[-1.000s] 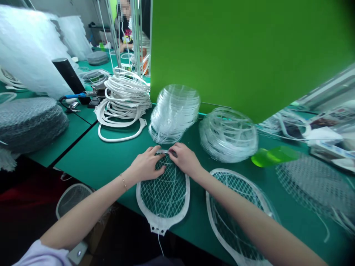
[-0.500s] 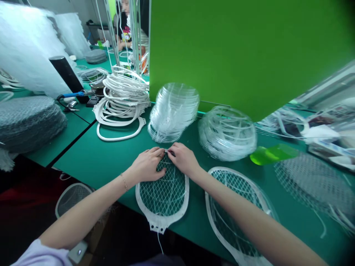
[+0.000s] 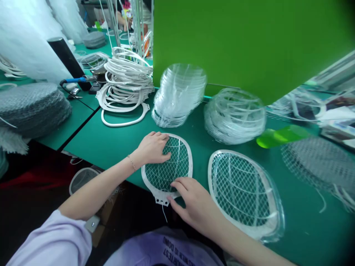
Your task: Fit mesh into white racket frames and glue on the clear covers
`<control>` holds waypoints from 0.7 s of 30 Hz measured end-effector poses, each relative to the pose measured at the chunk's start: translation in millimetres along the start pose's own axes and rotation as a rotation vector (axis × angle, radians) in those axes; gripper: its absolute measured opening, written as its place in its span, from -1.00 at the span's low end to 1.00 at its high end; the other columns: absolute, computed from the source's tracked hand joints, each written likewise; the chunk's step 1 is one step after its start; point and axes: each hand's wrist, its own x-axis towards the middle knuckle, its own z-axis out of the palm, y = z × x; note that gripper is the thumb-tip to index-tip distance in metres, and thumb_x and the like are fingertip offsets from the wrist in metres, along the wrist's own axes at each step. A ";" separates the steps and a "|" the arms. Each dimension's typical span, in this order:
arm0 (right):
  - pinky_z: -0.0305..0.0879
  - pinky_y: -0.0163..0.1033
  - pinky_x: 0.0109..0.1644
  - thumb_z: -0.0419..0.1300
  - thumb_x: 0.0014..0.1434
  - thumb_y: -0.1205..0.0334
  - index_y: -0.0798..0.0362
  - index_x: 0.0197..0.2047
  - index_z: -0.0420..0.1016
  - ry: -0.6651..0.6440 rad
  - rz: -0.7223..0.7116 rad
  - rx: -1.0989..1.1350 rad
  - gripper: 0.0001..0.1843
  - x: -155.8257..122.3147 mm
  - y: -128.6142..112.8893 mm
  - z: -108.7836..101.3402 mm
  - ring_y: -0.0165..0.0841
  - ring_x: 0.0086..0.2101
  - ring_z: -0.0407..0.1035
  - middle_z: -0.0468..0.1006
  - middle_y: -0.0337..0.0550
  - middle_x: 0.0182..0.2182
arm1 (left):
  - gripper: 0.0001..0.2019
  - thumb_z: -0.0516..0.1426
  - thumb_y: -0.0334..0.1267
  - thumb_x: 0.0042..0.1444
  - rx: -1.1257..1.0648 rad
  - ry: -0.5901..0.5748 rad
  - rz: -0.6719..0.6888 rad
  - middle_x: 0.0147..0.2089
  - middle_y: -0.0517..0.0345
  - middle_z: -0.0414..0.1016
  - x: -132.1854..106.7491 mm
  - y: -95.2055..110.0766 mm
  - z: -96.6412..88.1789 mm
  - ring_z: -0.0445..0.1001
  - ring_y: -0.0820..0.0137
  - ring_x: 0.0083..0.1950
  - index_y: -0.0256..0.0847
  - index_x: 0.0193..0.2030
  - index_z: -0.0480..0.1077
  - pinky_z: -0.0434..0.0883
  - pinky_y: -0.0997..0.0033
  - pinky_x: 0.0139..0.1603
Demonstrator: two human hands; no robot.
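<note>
A white-rimmed mesh racket head point(image 3: 181, 162), like that of an electric fly swatter, lies on the green table with its holed tab towards me. My left hand point(image 3: 154, 147) rests over its upper left rim, fingers stretched out and thumb apart on the mesh. At the lower right rim is my right hand point(image 3: 191, 203), its fingertips over the mesh and its thumb by the tab, with a gap between them. A thin white wire point(image 3: 164, 213) hangs from the tab. To the right lies a second mesh racket head point(image 3: 241, 188) with clear rings at its edge.
Behind stand piles of white frames point(image 3: 124, 85), clear rings point(image 3: 177, 98) and more clear rings point(image 3: 235, 118). Grey mesh stacks point(image 3: 30, 107) sit left, others right. A soldering iron point(image 3: 74, 80) lies back left, before a green partition point(image 3: 235, 44). Beyond is another person's arm.
My right hand has left the top rim and come down to the lower right rim near the tab. My left hand stays at the upper left. The camera view has tilted down.
</note>
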 end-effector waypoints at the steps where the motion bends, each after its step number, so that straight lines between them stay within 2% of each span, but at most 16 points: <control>1: 0.44 -0.10 -0.17 0.16 0.30 0.22 0.07 -0.15 0.50 -0.008 -0.015 -0.028 -0.87 -5.5 -2.0 3.8 -0.20 -0.24 0.46 0.56 -0.02 -0.26 | -0.42 0.04 0.03 0.24 0.009 -0.007 -0.004 0.29 -0.12 0.40 0.2 0.6 0.1 0.41 0.06 0.17 -0.37 0.23 0.40 0.25 0.08 0.24; 3: 0.44 -0.08 -0.11 0.14 0.32 0.27 0.06 -0.20 0.49 -0.025 -0.046 -0.065 -0.89 -8.6 -1.8 8.2 -0.21 -0.23 0.47 0.56 -0.04 -0.25 | -0.40 0.03 0.07 0.25 0.026 -0.016 -0.008 0.32 -0.12 0.37 0.4 0.8 0.4 0.41 0.06 0.18 -0.37 0.25 0.38 0.27 0.10 0.23; 6: 0.42 -0.04 0.01 0.17 0.33 0.24 0.05 -0.24 0.48 -0.036 -0.087 -0.087 -0.89 -8.1 1.9 9.4 -0.22 -0.21 0.47 0.56 -0.06 -0.25 | -0.34 0.03 0.08 0.26 0.044 -0.025 -0.006 0.39 -0.13 0.29 -2.1 0.2 0.4 0.38 0.05 0.22 -0.40 0.32 0.30 0.25 0.13 0.26; 10: 0.46 -0.15 -0.07 0.20 0.31 0.21 0.05 -0.21 0.47 -0.020 -0.043 -0.081 -0.90 -12.9 2.8 9.9 -0.26 -0.19 0.47 0.56 -0.07 -0.21 | -0.30 0.05 0.01 0.29 0.029 0.026 0.026 0.51 -0.12 0.04 -16.0 6.5 -5.4 0.33 0.05 0.30 -0.29 0.47 0.05 0.18 0.07 0.34; 11: 0.46 -0.17 -0.11 0.21 0.31 0.22 0.04 -0.22 0.47 -0.025 -0.030 -0.083 -0.91 -13.7 2.4 10.0 -0.27 -0.20 0.47 0.56 -0.08 -0.20 | -0.33 0.05 -0.01 0.29 0.021 0.037 0.043 0.50 -0.10 0.06 -21.7 10.0 -8.1 0.29 0.04 0.34 -0.24 0.46 0.06 0.14 0.04 0.38; 13: 0.44 -0.17 -0.12 0.22 0.30 0.23 0.02 -0.26 0.46 -0.039 -0.026 -0.098 -0.92 -13.6 1.4 9.8 -0.27 -0.22 0.46 0.55 -0.11 -0.21 | -0.39 0.06 -0.03 0.27 0.001 0.012 0.066 0.44 -0.06 0.20 -34.8 18.0 -14.0 0.24 0.03 0.38 -0.18 0.41 0.17 0.07 -0.03 0.42; 15: 0.42 -0.14 -0.06 0.21 0.30 0.26 0.00 -0.29 0.46 -0.042 -0.036 -0.118 -0.91 -11.3 0.8 9.1 -0.28 -0.23 0.45 0.56 -0.13 -0.23 | -0.42 0.09 -0.05 0.23 -0.021 -0.060 0.055 0.33 -0.04 0.35 -47.4 24.4 -18.9 0.31 0.02 0.33 -0.17 0.36 0.25 0.07 -0.06 0.43; 18: 0.37 -0.08 0.04 0.20 0.31 0.27 0.01 -0.27 0.47 -0.034 -0.071 -0.154 -0.92 -8.0 1.5 8.6 -0.27 -0.23 0.44 0.57 -0.13 -0.24 | -0.32 0.14 -0.06 0.15 -0.061 -0.137 0.040 0.28 -0.02 0.41 -59.1 26.2 -22.7 0.41 0.06 0.26 -0.18 0.40 0.19 0.02 -0.07 0.44; 21: 0.35 -0.05 0.06 0.20 0.32 0.24 0.02 -0.25 0.49 -0.013 -0.082 -0.173 -0.91 -8.2 2.3 10.0 -0.25 -0.23 0.44 0.58 -0.12 -0.23 | -0.16 0.22 0.03 0.04 -0.076 -0.179 0.067 0.30 -0.03 0.40 -61.2 20.8 -23.5 0.38 0.05 0.28 -0.19 0.44 0.11 -0.04 -0.05 0.46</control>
